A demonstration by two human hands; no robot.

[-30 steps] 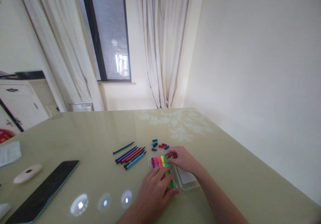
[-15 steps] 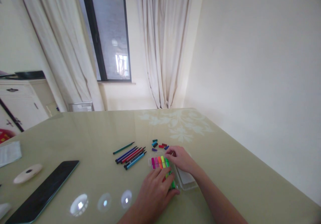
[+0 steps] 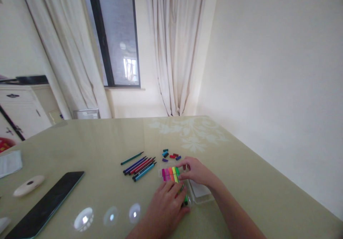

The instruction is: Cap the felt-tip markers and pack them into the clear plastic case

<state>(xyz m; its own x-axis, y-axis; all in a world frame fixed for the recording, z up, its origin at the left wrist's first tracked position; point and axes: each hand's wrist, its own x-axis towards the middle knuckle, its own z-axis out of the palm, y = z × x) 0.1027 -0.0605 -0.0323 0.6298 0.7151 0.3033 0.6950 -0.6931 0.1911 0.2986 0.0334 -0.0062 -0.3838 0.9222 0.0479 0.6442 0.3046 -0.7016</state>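
The right hand [image 3: 197, 172] has thumb and forefinger spread at the highlighters [image 3: 170, 174], which sit in a clear case [image 3: 160, 173]. The left hand [image 3: 168, 204] covers their near part; whether it grips is unclear. Caps [image 3: 172, 156] lie just beyond.

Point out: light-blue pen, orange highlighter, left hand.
Light-blue pen [image 3: 144, 172]: head view, middle of the barrel.
Orange highlighter [image 3: 170, 173]: head view, middle of its visible stretch.
Left hand [image 3: 167, 202]: head view, back of the hand.
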